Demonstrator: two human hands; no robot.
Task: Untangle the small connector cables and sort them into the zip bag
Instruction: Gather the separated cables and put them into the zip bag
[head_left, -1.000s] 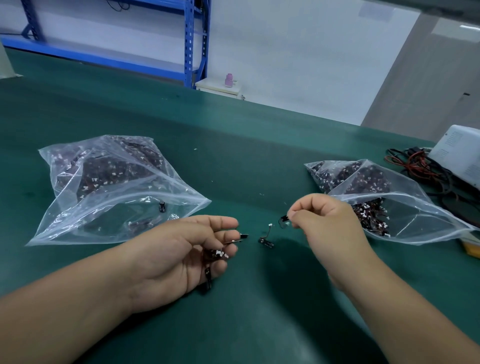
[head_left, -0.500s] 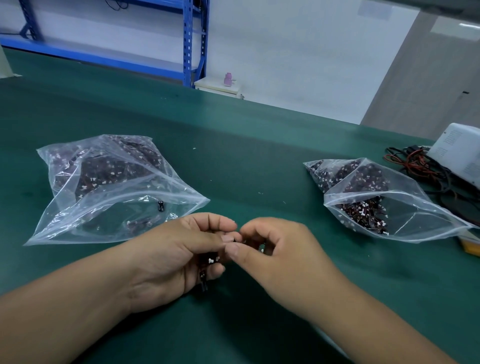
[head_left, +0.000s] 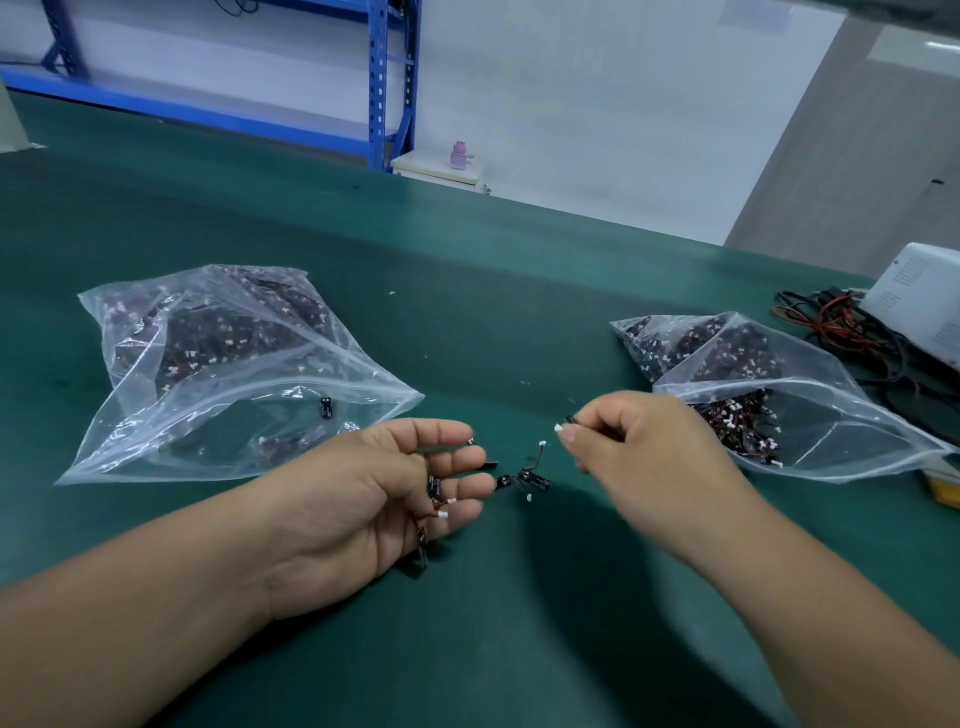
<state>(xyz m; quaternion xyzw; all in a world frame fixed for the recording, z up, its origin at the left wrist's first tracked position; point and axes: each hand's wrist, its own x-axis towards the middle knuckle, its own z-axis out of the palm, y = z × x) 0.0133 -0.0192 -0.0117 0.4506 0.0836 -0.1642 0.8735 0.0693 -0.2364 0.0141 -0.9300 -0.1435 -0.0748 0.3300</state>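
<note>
My left hand (head_left: 384, 499) lies palm-up on the green table with its fingers loosely curled round a small bunch of connector cables (head_left: 435, 506), black parts with white plugs. My right hand (head_left: 631, 457), blurred, pinches one small cable (head_left: 569, 420) between thumb and forefinger, just left of the right zip bag (head_left: 810, 410). Two loose cables (head_left: 530, 478) lie on the table between my hands. The left zip bag (head_left: 218, 374) lies beyond my left hand, open toward me and full of dark cables.
A tangle of red and black wires (head_left: 852, 332) and a white device (head_left: 919, 306) sit at the table's right edge. A yellow object (head_left: 943, 488) peeks out under the right bag. Blue shelving (head_left: 384, 88) stands behind the table.
My hands were together half a second ago. My right hand has since pulled away to the right, pinching one cable, and my left hand's fingers have spread a little.
</note>
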